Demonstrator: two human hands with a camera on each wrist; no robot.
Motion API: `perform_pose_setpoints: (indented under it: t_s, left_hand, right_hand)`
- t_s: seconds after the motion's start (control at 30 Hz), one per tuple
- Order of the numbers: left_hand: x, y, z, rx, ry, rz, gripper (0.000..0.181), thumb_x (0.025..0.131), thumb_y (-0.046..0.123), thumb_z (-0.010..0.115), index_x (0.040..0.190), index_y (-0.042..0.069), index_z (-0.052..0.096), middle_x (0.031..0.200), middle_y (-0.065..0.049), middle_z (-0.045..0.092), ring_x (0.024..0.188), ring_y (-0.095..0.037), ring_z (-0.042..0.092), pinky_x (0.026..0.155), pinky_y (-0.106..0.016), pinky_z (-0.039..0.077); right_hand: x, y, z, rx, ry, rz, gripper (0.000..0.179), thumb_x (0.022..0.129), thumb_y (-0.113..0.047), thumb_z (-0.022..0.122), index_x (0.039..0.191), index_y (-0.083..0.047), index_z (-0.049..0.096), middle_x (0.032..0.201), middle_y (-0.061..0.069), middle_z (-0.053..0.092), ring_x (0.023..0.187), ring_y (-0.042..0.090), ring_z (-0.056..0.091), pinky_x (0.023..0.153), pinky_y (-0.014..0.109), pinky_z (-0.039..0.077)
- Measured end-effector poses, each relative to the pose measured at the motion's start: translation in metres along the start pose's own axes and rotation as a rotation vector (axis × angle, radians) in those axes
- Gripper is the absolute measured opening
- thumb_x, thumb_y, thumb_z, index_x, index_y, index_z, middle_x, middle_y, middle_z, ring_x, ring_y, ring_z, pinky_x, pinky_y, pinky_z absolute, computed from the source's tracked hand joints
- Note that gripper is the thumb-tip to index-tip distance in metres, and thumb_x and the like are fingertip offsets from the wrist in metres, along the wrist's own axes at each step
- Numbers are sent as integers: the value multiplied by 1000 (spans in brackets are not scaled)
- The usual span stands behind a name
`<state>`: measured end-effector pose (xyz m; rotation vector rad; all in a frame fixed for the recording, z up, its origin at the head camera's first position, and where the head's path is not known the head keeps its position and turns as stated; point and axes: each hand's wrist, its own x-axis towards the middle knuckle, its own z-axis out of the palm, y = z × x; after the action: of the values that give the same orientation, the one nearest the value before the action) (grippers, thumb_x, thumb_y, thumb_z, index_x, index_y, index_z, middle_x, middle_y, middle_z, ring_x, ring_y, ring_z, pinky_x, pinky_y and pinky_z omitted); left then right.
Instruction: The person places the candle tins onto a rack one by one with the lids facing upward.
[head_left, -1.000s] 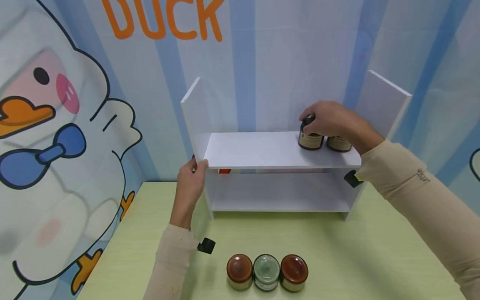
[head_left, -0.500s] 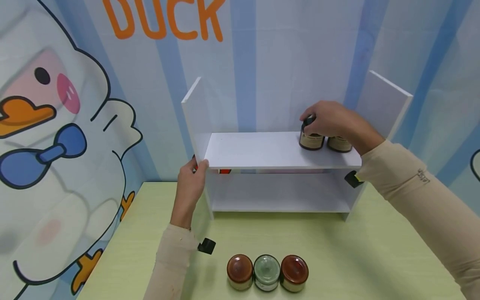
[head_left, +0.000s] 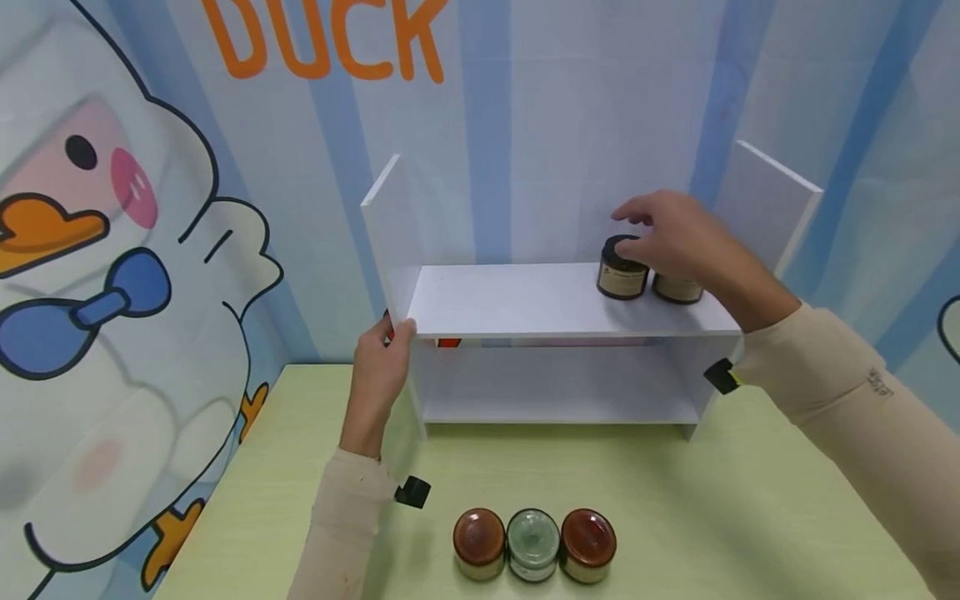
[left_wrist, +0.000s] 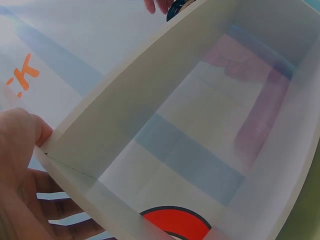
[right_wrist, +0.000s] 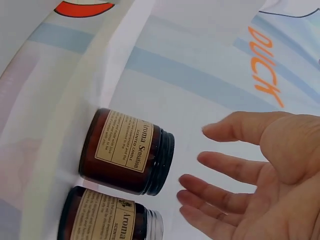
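A white two-tier shelf unit [head_left: 555,336] stands on the table. My left hand [head_left: 378,371] grips its left side panel, thumb at the front edge and fingers behind, as the left wrist view also shows. On the upper board, towards the right, sits a dark brown scented candle jar [right_wrist: 127,152] with a black lid and a cream label. Beside it is a second labelled candle jar [right_wrist: 102,215], partly covered by my right hand in the head view. My right hand [head_left: 678,237] hovers at the first jar's lid, fingers spread and holding nothing; the right wrist view shows a gap between them.
In front of the shelf, three jars stand in a row on the pale green table [head_left: 315,433]: a red-brown jar [head_left: 480,542], a green jar [head_left: 533,543] and another red-brown jar [head_left: 588,543]. Tall side panels [head_left: 768,204] flank the upper board. A printed duck backdrop [head_left: 570,108] hangs behind.
My right hand has let go of the black-lidded candle jar and moved slightly up and right, its fingers spreading. The jar stays on the upper board. The left hand has not moved.
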<state>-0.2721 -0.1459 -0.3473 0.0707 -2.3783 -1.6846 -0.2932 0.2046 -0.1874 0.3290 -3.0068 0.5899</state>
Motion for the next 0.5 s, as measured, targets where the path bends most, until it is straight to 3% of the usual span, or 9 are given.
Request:
perform_pose_setpoints:
  t_s: [0.27, 0.5]
  left_hand:
    - [3, 1, 0, -7, -9, 5, 60, 102, 43, 48, 154, 13, 45, 141, -14, 56, 109, -29, 50, 88, -46, 43]
    - [5, -1, 0, -9, -19, -8, 59, 103, 42, 48, 154, 14, 46, 145, -13, 54, 115, -29, 50, 95, -48, 44]
  right_hand:
    - [-33, 9, 7, 53, 136, -99, 51, 99, -22, 64, 146, -5, 54, 143, 22, 54, 129, 40, 50, 103, 60, 40]
    - [-60, 20, 24, 103, 228, -156, 54, 95, -16, 68, 146, -6, 54, 136, 22, 57, 122, 40, 57, 96, 59, 47]
